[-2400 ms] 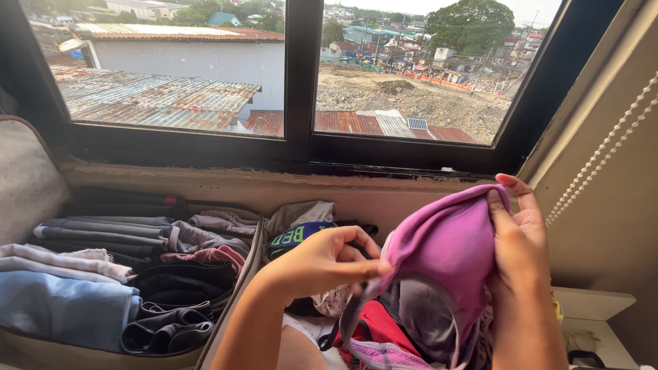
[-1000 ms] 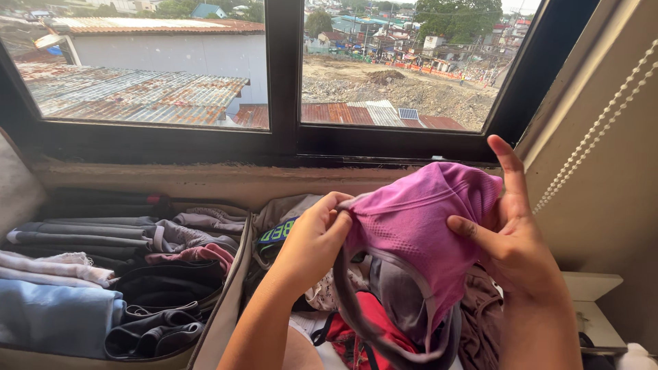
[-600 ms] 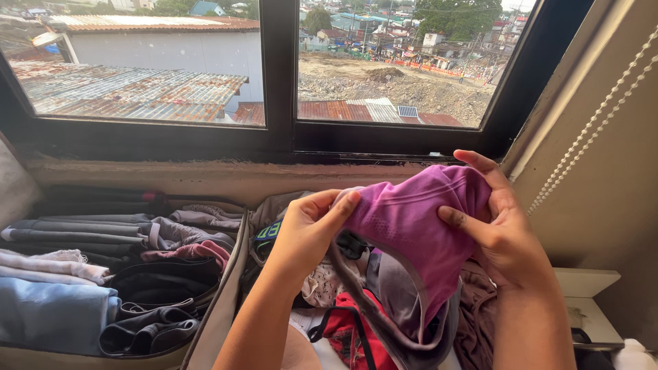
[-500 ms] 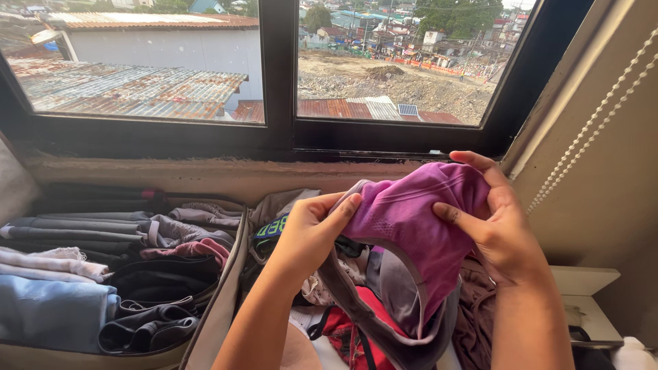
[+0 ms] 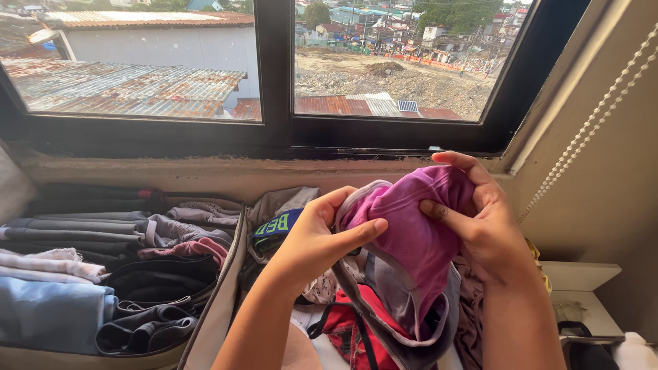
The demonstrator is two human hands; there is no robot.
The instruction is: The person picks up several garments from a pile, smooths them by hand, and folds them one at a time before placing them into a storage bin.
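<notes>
Head view: I log the black-framed window [image 5: 274, 130] spanning the top, its concrete sill [image 5: 205, 175] running below it. Under the sill, at left, a fabric storage bin [image 5: 218, 318] holds rows of folded clothes [image 5: 103, 236] in grey, white, pale blue and dark tones; its right wall stands just beside my left forearm. To the right of that wall lies a loose pile of clothes [image 5: 343, 329], with a red piece at its near edge and a dark blue band with green lettering [image 5: 277, 226] at its far edge, close under the sill. A beaded blind cord [image 5: 589, 127] hangs against the right wall, above a white shelf corner [image 5: 582, 274]. Above the loose pile I hold a purple sports bra [image 5: 411, 233] with a grey lining and grey trim, raised clear of most of the heap, its lower band hanging toward the red piece. My left hand [image 5: 315, 243] pinches its left edge, thumb laid across the fabric, fingers curled behind. My right hand [image 5: 480, 226] clamps the right side, thumb pressed into the front, fingers wrapped over the top edge.
</notes>
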